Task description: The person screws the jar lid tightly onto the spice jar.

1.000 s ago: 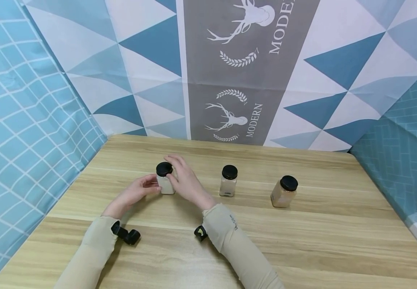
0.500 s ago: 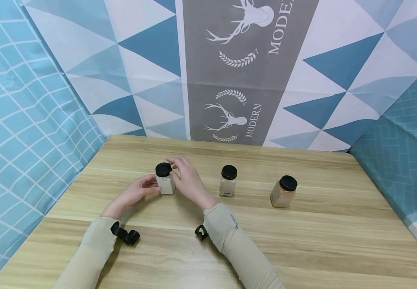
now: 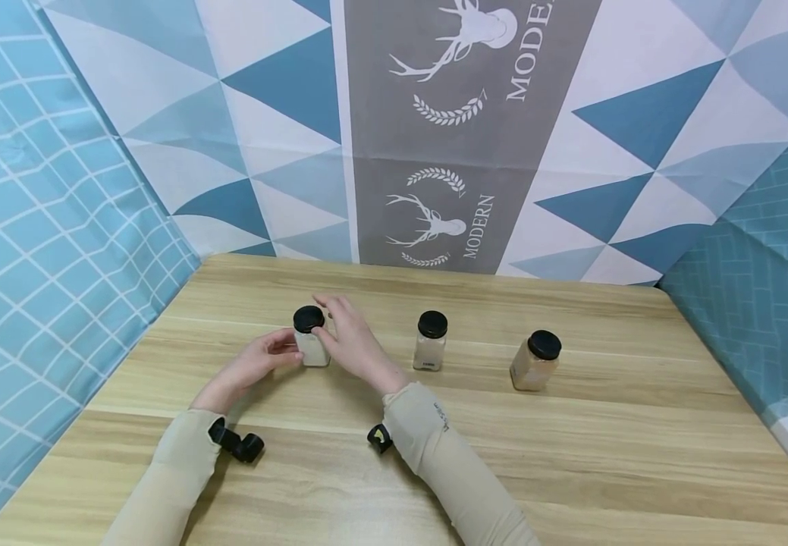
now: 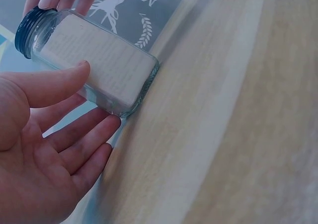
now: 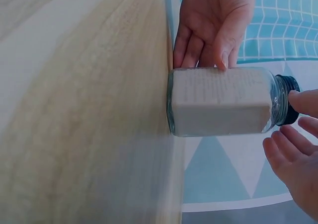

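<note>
A square glass jar [image 3: 314,352] of white powder stands upright on the table at the left, its black lid [image 3: 308,318] on top. My left hand [image 3: 252,365] holds the jar's body from the left, thumb on one face and fingers behind it. In the left wrist view, that thumb lies across the pale powder side of the jar [image 4: 102,57]. From the right, my right hand [image 3: 358,345] grips the lid, its thumb on the near side and fingers reaching behind. In the right wrist view, the thumb presses the ribbed edge of the lid [image 5: 292,101].
Two more black-capped jars stand to the right: one with pale powder [image 3: 430,350] near the middle, another with tan powder [image 3: 533,366] farther right. Behind the wooden table [image 3: 571,455] hangs a patterned cloth [image 3: 284,98]. Black wrist-camera mounts [image 3: 246,447] jut from the sleeves.
My right thumb slid back off the lid's near side half a second ago and is now over it again. The left hand and the jar stay in place.
</note>
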`<action>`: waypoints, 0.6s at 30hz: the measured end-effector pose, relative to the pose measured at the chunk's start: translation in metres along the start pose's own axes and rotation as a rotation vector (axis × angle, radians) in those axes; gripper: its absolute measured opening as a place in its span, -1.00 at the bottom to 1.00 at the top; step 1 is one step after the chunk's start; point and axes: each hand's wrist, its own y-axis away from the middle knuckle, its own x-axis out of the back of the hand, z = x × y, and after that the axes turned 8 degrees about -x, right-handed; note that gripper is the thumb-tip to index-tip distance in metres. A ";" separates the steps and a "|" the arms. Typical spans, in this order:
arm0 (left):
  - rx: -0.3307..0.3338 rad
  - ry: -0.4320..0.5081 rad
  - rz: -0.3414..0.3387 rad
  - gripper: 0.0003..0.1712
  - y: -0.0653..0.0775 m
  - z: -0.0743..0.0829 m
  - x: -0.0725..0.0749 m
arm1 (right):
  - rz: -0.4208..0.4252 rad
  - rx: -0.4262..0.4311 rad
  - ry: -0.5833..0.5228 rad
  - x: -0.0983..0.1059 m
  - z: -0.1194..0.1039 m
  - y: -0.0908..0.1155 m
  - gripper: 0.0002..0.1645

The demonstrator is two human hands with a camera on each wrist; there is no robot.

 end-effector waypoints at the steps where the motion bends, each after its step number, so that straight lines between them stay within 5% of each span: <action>1: 0.000 -0.002 -0.001 -0.24 0.000 0.000 0.000 | -0.009 0.000 0.006 0.000 0.000 0.000 -0.40; 18: -0.006 -0.018 0.004 -0.29 0.000 0.002 -0.001 | -0.045 0.018 -0.059 0.002 0.002 0.000 -0.53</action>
